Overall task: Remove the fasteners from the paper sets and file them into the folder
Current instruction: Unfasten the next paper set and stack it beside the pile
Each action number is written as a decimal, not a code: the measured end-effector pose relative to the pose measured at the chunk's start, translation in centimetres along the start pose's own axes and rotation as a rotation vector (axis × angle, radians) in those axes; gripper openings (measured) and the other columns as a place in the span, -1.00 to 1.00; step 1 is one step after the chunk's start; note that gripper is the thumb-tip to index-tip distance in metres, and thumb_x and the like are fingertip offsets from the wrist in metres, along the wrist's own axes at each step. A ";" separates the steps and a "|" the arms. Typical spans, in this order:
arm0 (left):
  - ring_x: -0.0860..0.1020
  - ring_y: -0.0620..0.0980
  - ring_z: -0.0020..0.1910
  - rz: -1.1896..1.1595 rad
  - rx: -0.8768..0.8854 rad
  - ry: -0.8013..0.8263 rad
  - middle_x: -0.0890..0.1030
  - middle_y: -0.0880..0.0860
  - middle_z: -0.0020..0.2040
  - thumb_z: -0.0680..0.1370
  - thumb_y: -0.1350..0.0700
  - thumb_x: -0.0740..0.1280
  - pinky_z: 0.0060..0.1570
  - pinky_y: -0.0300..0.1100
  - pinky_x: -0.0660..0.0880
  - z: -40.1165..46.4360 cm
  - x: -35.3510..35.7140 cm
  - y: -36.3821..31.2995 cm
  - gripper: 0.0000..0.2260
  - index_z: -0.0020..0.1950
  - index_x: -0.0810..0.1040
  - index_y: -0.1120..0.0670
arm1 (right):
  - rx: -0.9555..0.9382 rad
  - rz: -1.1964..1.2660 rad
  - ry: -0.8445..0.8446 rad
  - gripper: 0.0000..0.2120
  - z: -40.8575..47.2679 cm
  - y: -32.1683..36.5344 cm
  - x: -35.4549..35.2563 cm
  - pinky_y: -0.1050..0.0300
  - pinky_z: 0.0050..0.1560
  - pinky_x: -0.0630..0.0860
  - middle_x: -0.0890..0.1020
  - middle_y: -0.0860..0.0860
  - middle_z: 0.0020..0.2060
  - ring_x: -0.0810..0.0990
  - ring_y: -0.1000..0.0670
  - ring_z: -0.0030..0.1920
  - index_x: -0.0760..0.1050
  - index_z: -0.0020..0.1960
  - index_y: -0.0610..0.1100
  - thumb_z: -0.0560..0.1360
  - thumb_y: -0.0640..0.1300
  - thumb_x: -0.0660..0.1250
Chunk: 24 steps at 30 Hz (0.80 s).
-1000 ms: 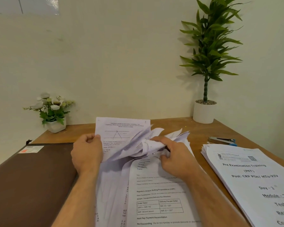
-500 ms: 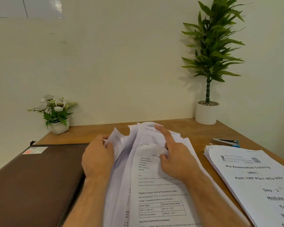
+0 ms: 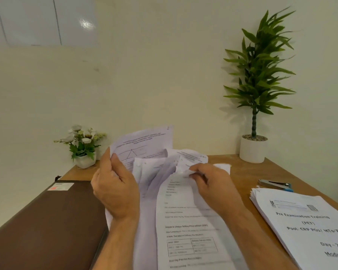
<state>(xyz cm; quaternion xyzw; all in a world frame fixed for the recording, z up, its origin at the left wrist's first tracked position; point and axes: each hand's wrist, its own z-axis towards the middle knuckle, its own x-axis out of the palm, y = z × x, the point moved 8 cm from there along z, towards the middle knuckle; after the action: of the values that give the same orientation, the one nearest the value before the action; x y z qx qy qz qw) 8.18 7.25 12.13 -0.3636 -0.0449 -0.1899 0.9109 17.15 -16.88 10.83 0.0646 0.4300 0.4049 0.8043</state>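
A set of white printed papers [image 3: 189, 227] lies in the middle of the wooden table, its top sheets lifted and fanned. My left hand [image 3: 115, 190] pinches the left edge of a raised sheet with a triangle drawing [image 3: 144, 141]. My right hand [image 3: 213, 184] grips the crumpled top corners of several sheets. A closed brown folder [image 3: 47, 227] lies to the left. I cannot see any fastener in the papers.
A second thick paper stack [image 3: 308, 228] sits at the right, with a metal stapler-like tool with a blue tip [image 3: 275, 185] behind it. A small flower pot [image 3: 82, 147] stands at back left, a tall plant in a white pot [image 3: 254, 149] at back right.
The sheets lay flatter half a second ago under my pressing right fingers. Now my left hand has lifted the triangle sheet upright again and my right hand bunches the corners.
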 end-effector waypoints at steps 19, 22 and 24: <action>0.66 -0.06 -0.15 -0.541 -0.120 0.514 0.72 -0.05 -0.10 0.69 0.10 0.23 -0.13 -0.09 0.60 12.2 -0.3 -17.7 -0.80 0.06 0.66 -0.03 | -0.617 -0.282 -0.735 -0.84 5.4 21.6 -18.7 -0.09 0.12 0.22 0.55 0.10 -0.17 0.37 -0.07 0.11 0.61 0.08 -0.01 0.58 -0.03 0.29; 0.66 0.13 -0.17 -0.534 -0.483 0.728 0.73 0.10 -0.11 0.65 0.06 0.32 -0.11 0.05 0.57 8.7 2.4 -12.6 -0.86 0.00 0.68 0.00 | -0.441 -0.403 -0.469 -0.83 7.4 19.1 -15.2 -0.08 0.16 0.15 0.55 0.08 -0.10 0.41 -0.07 0.11 0.55 0.13 0.03 0.61 -0.10 0.22; 0.63 0.11 -0.22 -0.428 -0.663 0.822 0.73 0.17 -0.14 0.62 0.12 0.34 -0.18 0.01 0.51 4.5 3.7 -8.4 -0.87 -0.05 0.68 0.05 | -0.249 -0.383 -0.172 -0.78 8.1 14.7 -10.2 -0.06 0.18 0.18 0.53 0.04 -0.07 0.48 -0.08 0.08 0.51 0.17 0.05 0.63 -0.13 0.14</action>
<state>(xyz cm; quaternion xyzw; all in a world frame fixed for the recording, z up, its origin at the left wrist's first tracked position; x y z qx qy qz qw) 8.67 3.56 21.67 -0.5088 0.3027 -0.5002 0.6319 11.34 -12.33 29.08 -0.0832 0.3112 0.2880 0.9018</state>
